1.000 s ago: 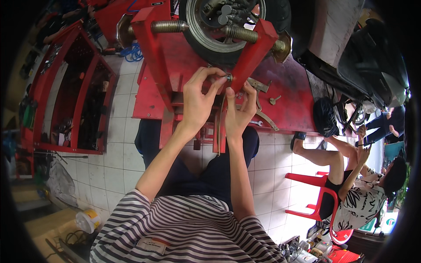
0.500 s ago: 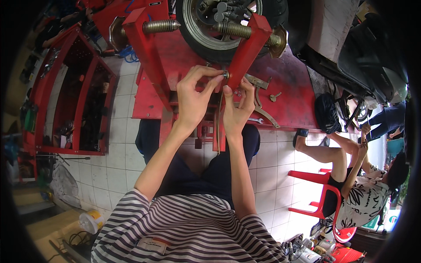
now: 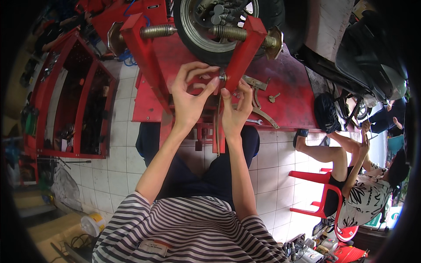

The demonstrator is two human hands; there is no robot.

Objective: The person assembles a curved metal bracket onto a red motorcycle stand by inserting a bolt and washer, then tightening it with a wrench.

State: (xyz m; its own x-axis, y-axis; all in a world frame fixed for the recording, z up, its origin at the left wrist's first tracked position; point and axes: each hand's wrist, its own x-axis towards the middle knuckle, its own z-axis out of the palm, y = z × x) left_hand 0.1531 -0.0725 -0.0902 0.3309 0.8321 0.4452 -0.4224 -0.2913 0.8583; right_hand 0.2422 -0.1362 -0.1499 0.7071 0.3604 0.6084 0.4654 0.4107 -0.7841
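Note:
At the inner face of a red metal post sits a small silver nut or bolt head. My left hand is beside it, thumb and forefinger apart, the fingertips just short of the metal. My right hand grips the lower part of that post, thumb on its inner side and fingers on the outer side. A thin curved metal strip hangs below the nut, beside my right thumb. A thick threaded screw with a pointed tip passes through the top of the post.
A second red post carries a matching screw. Behind stands a wheel. On the red bench lie a curved metal bracket, a wrench and a wing-shaped key. A person sits on a red chair at right.
My left thumb and forefinger have parted and drawn slightly left off the nut. My right hand keeps its place on the post. The view has shifted slightly.

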